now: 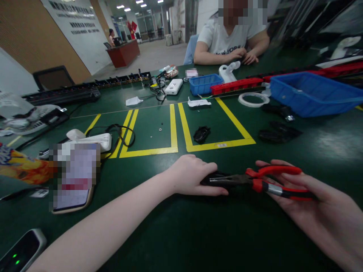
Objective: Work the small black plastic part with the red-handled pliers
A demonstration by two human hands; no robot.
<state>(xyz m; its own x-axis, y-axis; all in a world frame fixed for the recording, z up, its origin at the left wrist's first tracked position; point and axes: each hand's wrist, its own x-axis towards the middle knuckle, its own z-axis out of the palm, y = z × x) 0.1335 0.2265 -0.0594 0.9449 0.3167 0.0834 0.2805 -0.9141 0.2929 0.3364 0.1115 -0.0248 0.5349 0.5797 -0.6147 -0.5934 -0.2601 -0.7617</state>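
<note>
My right hand (309,200) grips red-handled needle-nose pliers (272,181) by the handles. The pliers' dark jaws point left, into a small black part (217,177) on the green table. My left hand (195,175) is closed over that black part and presses it against the table. Most of the part is hidden under my fingers. Another small black part (201,134) lies in the yellow-taped box beyond my hands.
A phone (73,177) and white power bank (96,140) with cable lie at left. Black parts (279,132), a tape ring (253,99), blue bins (312,92) (204,83) and red rails (236,85) sit at back right. A person sits across the table.
</note>
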